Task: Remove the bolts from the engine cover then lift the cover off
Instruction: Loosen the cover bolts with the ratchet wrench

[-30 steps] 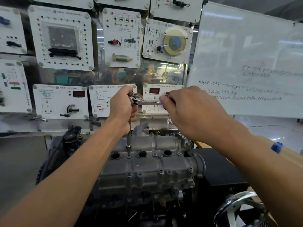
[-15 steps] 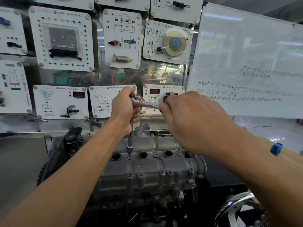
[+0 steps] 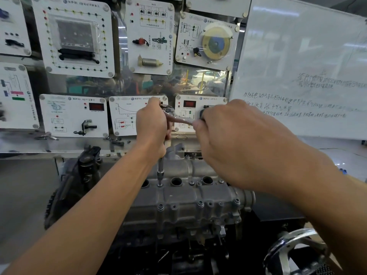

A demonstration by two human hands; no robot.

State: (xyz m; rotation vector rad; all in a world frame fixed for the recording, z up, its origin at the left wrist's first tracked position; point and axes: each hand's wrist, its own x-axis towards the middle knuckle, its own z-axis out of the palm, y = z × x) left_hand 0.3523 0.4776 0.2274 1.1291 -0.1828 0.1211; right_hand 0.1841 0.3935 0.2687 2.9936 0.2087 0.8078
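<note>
Vs. the earlier frames: my left hand [image 3: 152, 124] stays curled round the head of the ratchet [image 3: 176, 118], at the top of the extension bar [image 3: 160, 171]. The ratchet handle, which was nearly level 1 s ago, now slopes down to the right and towards me. My right hand [image 3: 238, 139] has come nearer and lower with it, fingers closed round the handle end. The socket sits on the same bolt [image 3: 159, 184], between the 1st and 2nd round holes of the engine cover [image 3: 184, 197]. The cover is in place on the engine, centre of view, below both hands.

Writing, left to right: the white training panels [image 3: 73, 36] carry small round logos, diagrams and print too small to read. One panel has a dark red display [image 3: 96, 106]. The whiteboard [image 3: 297, 56] at right has handwritten lines, approx. five, too blurred for me to read.

Materials: the panels are flat plastic w/ rounded corners, on a shiny metal back wall. The ratchet and bar are polished steel. The cover is rough grey cast metal w/ ribs and more bolts [image 3: 160, 207] along its front edge. At bottom right is a chrome ring [image 3: 294, 253].
</note>
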